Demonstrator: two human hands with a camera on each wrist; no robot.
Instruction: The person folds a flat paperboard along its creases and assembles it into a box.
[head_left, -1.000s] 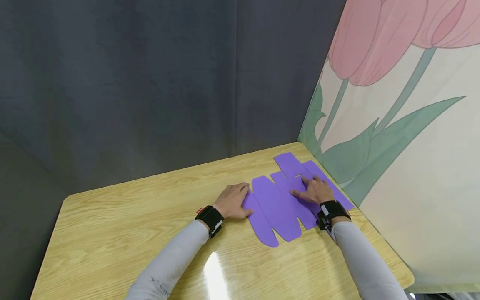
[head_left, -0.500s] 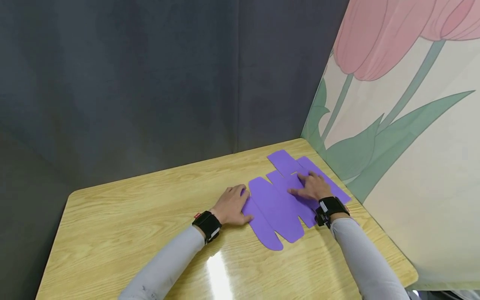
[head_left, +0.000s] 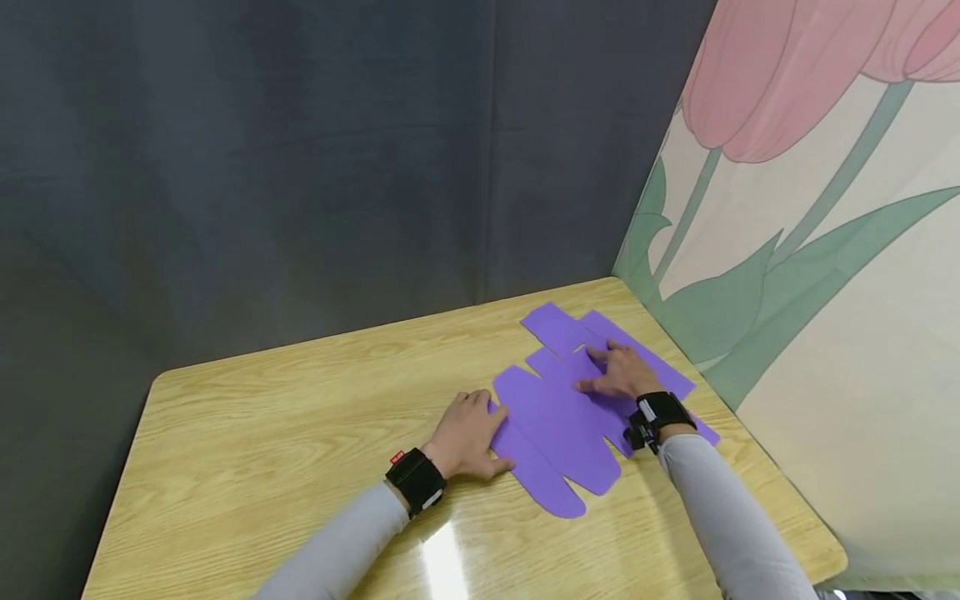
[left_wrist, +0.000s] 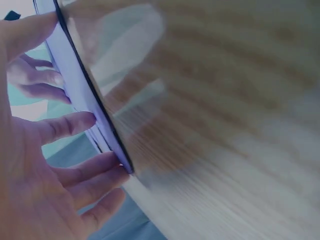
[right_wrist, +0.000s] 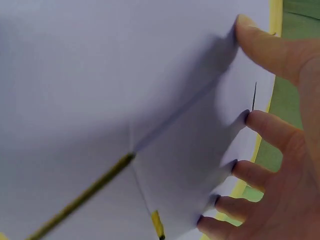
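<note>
An unfolded purple cardboard box (head_left: 555, 417) lies flat on the wooden table, with slits between its flaps and rounded ends on the flaps at the left. My left hand (head_left: 468, 437) is at its left edge, fingers spread and thumb apart. In the left wrist view, the fingertips of my left hand (left_wrist: 65, 170) touch the thin edge of the cardboard (left_wrist: 75, 70). My right hand (head_left: 618, 372) rests its spread fingertips on the right part of the sheet. The right wrist view shows the fingertips of my right hand (right_wrist: 270, 150) down on the pale-looking cardboard (right_wrist: 100, 75), beside a slit.
The wooden table (head_left: 300, 433) ends at a dark curtain (head_left: 315, 167) behind. A wall hanging with printed tulips (head_left: 810, 333) stands along the right edge, close to the box. Black bands with cameras sit on both wrists.
The box has turned counterclockwise on the table: its far flap swung left and its near left flap swung right, toward me. My left hand came slightly nearer to me with its edge.
</note>
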